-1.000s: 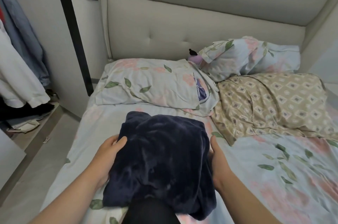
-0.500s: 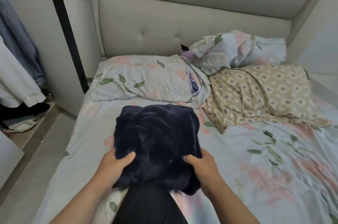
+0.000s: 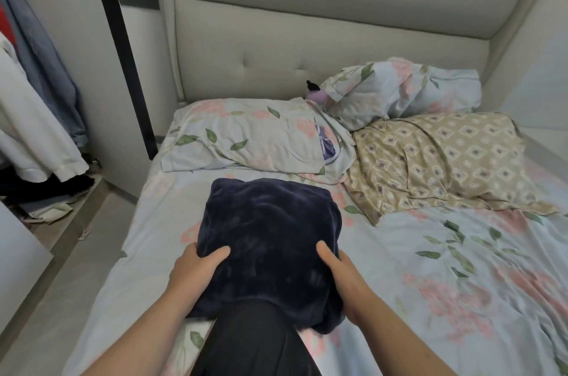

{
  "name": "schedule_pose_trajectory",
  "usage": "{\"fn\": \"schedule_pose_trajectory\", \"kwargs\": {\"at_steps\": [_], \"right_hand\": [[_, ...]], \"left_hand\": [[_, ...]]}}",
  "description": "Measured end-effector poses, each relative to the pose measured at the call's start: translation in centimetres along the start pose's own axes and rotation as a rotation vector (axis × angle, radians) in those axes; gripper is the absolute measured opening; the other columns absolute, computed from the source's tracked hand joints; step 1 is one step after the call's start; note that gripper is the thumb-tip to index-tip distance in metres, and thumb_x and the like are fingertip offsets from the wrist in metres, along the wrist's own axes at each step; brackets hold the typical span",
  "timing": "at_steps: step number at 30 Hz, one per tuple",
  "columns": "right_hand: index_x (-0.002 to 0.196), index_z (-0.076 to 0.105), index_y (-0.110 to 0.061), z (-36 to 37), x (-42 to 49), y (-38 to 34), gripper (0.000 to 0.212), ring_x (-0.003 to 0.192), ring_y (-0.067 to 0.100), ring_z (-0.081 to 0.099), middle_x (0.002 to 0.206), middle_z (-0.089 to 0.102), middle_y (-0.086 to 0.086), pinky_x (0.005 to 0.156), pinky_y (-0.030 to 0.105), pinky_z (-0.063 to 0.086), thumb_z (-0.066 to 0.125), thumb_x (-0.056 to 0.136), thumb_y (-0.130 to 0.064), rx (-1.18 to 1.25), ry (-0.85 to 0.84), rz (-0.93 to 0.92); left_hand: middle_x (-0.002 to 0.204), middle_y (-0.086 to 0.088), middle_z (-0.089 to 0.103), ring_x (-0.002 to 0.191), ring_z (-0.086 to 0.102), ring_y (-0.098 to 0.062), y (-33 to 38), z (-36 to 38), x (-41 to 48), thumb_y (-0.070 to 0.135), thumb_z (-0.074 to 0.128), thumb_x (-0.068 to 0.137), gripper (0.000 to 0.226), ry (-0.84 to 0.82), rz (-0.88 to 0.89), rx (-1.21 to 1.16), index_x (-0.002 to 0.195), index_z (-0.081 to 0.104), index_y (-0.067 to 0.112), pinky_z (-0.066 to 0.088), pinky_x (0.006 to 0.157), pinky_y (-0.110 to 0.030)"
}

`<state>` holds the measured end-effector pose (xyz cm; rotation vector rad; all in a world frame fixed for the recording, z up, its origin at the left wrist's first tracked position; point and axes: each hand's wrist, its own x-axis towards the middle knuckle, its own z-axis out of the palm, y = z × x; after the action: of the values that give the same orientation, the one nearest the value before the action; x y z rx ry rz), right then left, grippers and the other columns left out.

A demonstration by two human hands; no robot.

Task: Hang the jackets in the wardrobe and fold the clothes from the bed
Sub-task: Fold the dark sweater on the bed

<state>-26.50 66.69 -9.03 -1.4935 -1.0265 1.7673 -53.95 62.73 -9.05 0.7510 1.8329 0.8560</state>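
your left grip (image 3: 196, 268) and right grip (image 3: 341, 271) each pinch a near corner of the folded navy garment (image 3: 270, 231), thumbs on top, likely so the fold holds together on the bed (image 3: 430, 299).

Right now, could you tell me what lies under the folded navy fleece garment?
The floral bedsheet shows around the navy fleece garment, so it rests on that; anything else beneath is covered.

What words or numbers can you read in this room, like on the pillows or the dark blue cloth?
None: no words or numbers show anywhere.
The dark blue cloth is plain.
The flowered pillow has only flowers and leaves, the tan pillow only diamonds.
The hanging clothes show no label.
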Motion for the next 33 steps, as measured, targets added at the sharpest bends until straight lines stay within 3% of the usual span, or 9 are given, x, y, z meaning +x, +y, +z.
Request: {"fn": "schedule_pose_trajectory", "kwargs": {"at_steps": [3, 6, 8, 11, 14, 17, 22, 27, 33], "right_hand": [[0.124, 0.057, -0.031, 0.2, 1.6, -0.7, 0.086, 0.104, 0.021, 0.069, 0.117, 0.07, -0.004, 0.091, 0.041, 0.055, 0.078, 0.053, -0.075, 0.021, 0.071, 0.038], [0.146, 0.035, -0.018, 0.6, 2.8, -0.5, 0.113, 0.116, 0.029, 0.06, 0.137, 0.055, 0.005, 0.097, 0.046, 0.051, 0.078, 0.056, -0.07, -0.065, 0.198, 0.111], [0.146, 0.034, -0.012, 0.3, 3.3, 0.0, 0.119, 0.115, 0.031, 0.06, 0.137, 0.055, 0.009, 0.094, 0.046, 0.052, 0.079, 0.053, -0.07, -0.068, 0.227, 0.173], [0.122, 0.065, -0.015, -0.7, 4.3, 0.4, 0.1, 0.093, 0.027, 0.073, 0.108, 0.075, 0.006, 0.074, 0.037, 0.058, 0.085, 0.043, -0.072, 0.04, 0.132, 0.245], [0.105, 0.077, -0.024, -0.9, 4.9, 1.1, 0.069, 0.093, 0.025, 0.073, 0.109, 0.074, 0.006, 0.064, 0.034, 0.06, 0.083, 0.054, -0.07, 0.101, 0.014, 0.265], [0.101, 0.077, -0.023, -0.3, 5.0, 1.5, 0.052, 0.095, 0.027, 0.073, 0.111, 0.073, 0.009, 0.064, 0.038, 0.061, 0.082, 0.065, -0.061, 0.165, -0.048, 0.288], [0.108, 0.074, -0.015, 0.6, 3.9, -0.8, 0.055, 0.098, 0.034, 0.071, 0.112, 0.072, 0.015, 0.073, 0.044, 0.059, 0.078, 0.069, -0.054, 0.271, -0.109, 0.138], [0.115, 0.073, -0.012, 5.5, 1.4, -5.3, 0.048, 0.111, 0.037, 0.066, 0.119, 0.069, 0.02, 0.087, 0.047, 0.054, 0.08, 0.078, -0.041, 0.305, -0.272, 0.105], [0.106, 0.076, -0.01, 13.9, 0.8, -7.2, 0.039, 0.098, 0.036, 0.07, 0.109, 0.072, 0.018, 0.078, 0.043, 0.056, 0.081, 0.075, -0.034, 0.284, -0.419, 0.103]], "left_hand": [[0.107, 0.013, 0.067, 0.097, 0.066, -0.015, 1.3, 0.4, 0.6, 0.069, 0.074, 0.063, 0.071, -0.097, 0.047, -0.105, 0.121, 0.057, 0.031, 0.055, 0.079, -0.033], [0.129, 0.003, 0.061, 0.114, 0.061, -0.024, 1.8, 1.4, 1.5, 0.072, 0.076, 0.055, 0.102, -0.108, 0.005, -0.096, 0.142, 0.044, 0.029, 0.051, 0.098, -0.043], [0.134, -0.004, 0.057, 0.117, 0.059, -0.03, 1.9, 2.2, 1.9, 0.073, 0.077, 0.054, 0.113, -0.089, -0.085, -0.07, 0.145, 0.039, 0.019, 0.049, 0.1, -0.047], [0.13, -0.007, 0.059, 0.113, 0.06, -0.033, 2.2, 3.6, 2.6, 0.069, 0.079, 0.058, 0.106, -0.076, -0.161, -0.133, 0.141, 0.044, 0.014, 0.05, 0.098, -0.048], [0.122, -0.002, 0.063, 0.11, 0.059, -0.028, 2.2, 4.3, 3.0, 0.065, 0.081, 0.06, 0.09, -0.163, -0.184, -0.283, 0.131, 0.056, 0.016, 0.049, 0.098, -0.045], [0.123, -0.005, 0.064, 0.114, 0.059, -0.03, 1.9, 3.4, 2.7, 0.06, 0.086, 0.058, 0.086, -0.263, -0.228, -0.336, 0.127, 0.06, 0.017, 0.047, 0.102, -0.047], [0.106, -0.01, 0.074, 0.1, 0.07, -0.034, 3.7, 0.3, 1.6, 0.044, 0.09, 0.05, 0.078, -0.275, -0.096, -0.446, 0.12, 0.064, 0.021, 0.052, 0.094, -0.049], [0.11, -0.014, 0.073, 0.099, 0.07, -0.036, 4.1, -5.9, -0.9, 0.041, 0.091, 0.05, 0.075, -0.315, -0.014, -0.588, 0.117, 0.068, 0.018, 0.051, 0.094, -0.051], [0.113, -0.017, 0.071, 0.099, 0.07, -0.036, 2.3, -13.3, -1.8, 0.035, 0.077, 0.069, 0.059, -0.229, 0.005, -0.741, 0.122, 0.064, 0.013, 0.057, 0.077, -0.042]]}}
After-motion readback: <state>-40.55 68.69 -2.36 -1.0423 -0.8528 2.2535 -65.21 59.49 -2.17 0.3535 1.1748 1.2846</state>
